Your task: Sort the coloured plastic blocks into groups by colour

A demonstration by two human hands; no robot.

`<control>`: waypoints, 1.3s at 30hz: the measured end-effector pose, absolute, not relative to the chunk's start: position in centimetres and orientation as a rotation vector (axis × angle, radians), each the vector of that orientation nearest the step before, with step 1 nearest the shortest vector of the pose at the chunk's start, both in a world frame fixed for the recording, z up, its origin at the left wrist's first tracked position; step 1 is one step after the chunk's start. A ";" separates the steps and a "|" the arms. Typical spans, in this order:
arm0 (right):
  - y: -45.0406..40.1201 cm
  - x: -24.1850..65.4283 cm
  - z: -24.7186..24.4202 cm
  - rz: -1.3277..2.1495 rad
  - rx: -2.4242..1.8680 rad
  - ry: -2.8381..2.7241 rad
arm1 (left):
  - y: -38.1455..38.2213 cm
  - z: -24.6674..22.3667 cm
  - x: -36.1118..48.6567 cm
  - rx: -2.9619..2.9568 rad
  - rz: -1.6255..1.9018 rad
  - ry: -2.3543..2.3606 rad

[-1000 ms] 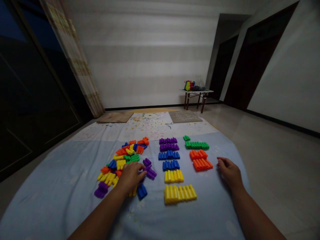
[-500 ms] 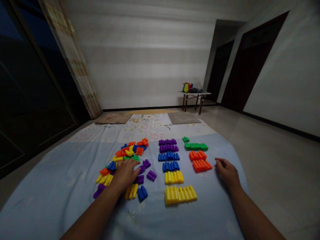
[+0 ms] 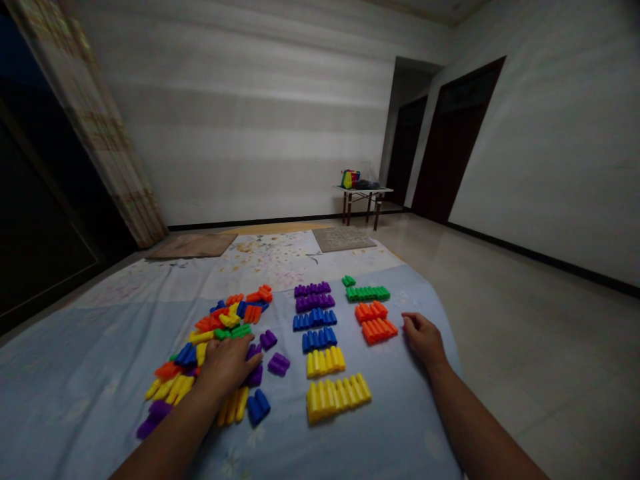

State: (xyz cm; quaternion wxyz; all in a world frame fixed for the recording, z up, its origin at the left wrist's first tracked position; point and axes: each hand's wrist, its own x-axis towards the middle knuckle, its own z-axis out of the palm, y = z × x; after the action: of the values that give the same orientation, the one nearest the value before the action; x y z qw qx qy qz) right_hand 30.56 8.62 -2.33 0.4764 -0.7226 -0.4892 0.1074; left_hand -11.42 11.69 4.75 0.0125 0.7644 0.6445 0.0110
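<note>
My left hand (image 3: 227,365) lies over a mixed pile of plastic blocks shaped like joined tubes, its fingers reaching forward beside a green block (image 3: 241,331). Purple blocks (image 3: 279,363) lie just right of its thumb, and a blue block (image 3: 259,407) is nearer me. Under the palm, part of the pile is hidden. My right hand (image 3: 425,339) rests on the cloth with fingers curled in and nothing visible in them. Left of it are rows of orange blocks (image 3: 379,331) and a green row (image 3: 368,293).
Mid-table, purple (image 3: 315,303), blue (image 3: 320,340) and yellow rows (image 3: 339,398) run one behind another. A light blue cloth (image 3: 395,413) covers the table. Two mats (image 3: 345,239) lie at its far end. A small side table (image 3: 363,190) with a colourful bag stands by the wall.
The view has turned to the right, so everything sits further left in it. Both hands keep about the same places relative to the blocks.
</note>
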 end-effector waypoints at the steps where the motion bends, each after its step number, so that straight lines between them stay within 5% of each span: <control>1: 8.6 30.5 -2.3 0.266 -1.766 -1.194 | 11.7 4.9 -11.5 2.391 0.034 2.008; 22: 8.5 30.4 -1.9 0.345 -1.696 -1.129 | 14.0 5.9 -13.2 2.307 -0.106 1.737; 39: 8.6 30.4 -2.1 0.397 -1.689 -1.099 | 21.1 8.8 -7.8 2.319 0.407 1.624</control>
State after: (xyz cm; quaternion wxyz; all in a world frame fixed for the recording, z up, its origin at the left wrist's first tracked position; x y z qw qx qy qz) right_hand 30.39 8.62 -2.07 0.5175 -0.7036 -0.4581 0.1652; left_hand -7.83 21.13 8.84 0.1404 0.8027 0.5622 0.1410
